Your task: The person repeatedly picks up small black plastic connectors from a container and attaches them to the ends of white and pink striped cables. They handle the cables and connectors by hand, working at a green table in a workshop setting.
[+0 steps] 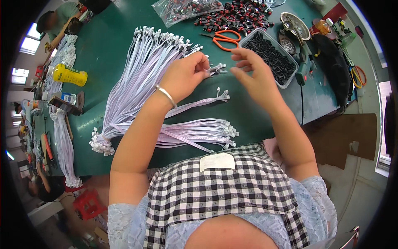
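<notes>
Presently, two hands are positioned above one green table. The left hand maintains a narrow pinch: thumb and fingertips are closed on one cable end, which points toward the right hand. The right hand holds a wide grip, thumb and fingers spread apart, just beside that end. One metal bracelet encircles the left wrist.

Cable arrangement: one large bundle of white flat cables fans out left of the left hand; its strands are too dense to count. One lower group of cables lies between the forearms, connectors facing right. One further cable bundle lies at the table's left edge.

Parts and tools beyond the hands: one pair of orange-handled scissors; one clear plastic tub containing numerous black tubes, uncounted; one pile of red-and-black parts; one transparent bag beside the pile; two metal dishes, one larger and one smaller, near the tub. One yellow bottle lies tilted at the left.
</notes>
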Available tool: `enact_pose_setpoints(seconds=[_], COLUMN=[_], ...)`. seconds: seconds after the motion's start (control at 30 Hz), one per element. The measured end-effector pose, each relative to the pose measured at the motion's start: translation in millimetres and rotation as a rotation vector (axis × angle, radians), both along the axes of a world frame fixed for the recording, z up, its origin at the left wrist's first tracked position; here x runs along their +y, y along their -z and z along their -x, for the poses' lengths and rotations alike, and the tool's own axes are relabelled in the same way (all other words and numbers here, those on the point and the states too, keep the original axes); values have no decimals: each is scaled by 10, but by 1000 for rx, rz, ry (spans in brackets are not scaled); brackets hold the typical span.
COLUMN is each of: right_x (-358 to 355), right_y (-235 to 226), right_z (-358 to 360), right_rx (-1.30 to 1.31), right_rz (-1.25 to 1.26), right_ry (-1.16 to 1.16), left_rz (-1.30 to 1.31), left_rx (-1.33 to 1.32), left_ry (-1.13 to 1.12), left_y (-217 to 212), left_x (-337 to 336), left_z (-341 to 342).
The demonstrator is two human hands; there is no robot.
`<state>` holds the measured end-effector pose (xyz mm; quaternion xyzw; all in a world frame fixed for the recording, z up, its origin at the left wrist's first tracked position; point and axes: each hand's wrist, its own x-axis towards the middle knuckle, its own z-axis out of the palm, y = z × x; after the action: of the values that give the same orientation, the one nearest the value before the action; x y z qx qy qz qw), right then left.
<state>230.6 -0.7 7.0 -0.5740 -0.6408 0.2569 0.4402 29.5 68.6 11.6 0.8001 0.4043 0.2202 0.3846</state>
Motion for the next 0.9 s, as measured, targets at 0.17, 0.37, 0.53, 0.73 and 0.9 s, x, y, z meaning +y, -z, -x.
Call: enact_pose_setpoints(seconds=[0.17, 0.37, 0.53, 0.73, 0.9], right_x=[-214, -59, 33, 183, 127], right_y=[-64, -302, -99, -57, -90], right_z=[-64, -660, -887, -946, -935], right_rx=[-215, -783, -1098, -986, -820], right_rz=[-15, -234, 16, 115, -38], right_ry=[-90, 144, 97, -16, 79], left_rz=[-276, -325, -224, -371, -12], left_rx=[143, 117, 239, 105, 6], left_ry=[25, 98, 297, 246, 168], left_y=[289, 107, 95, 109, 42], left_x=[-27, -273, -363, -319, -315], left_z=[-16, 92, 140, 24, 9])
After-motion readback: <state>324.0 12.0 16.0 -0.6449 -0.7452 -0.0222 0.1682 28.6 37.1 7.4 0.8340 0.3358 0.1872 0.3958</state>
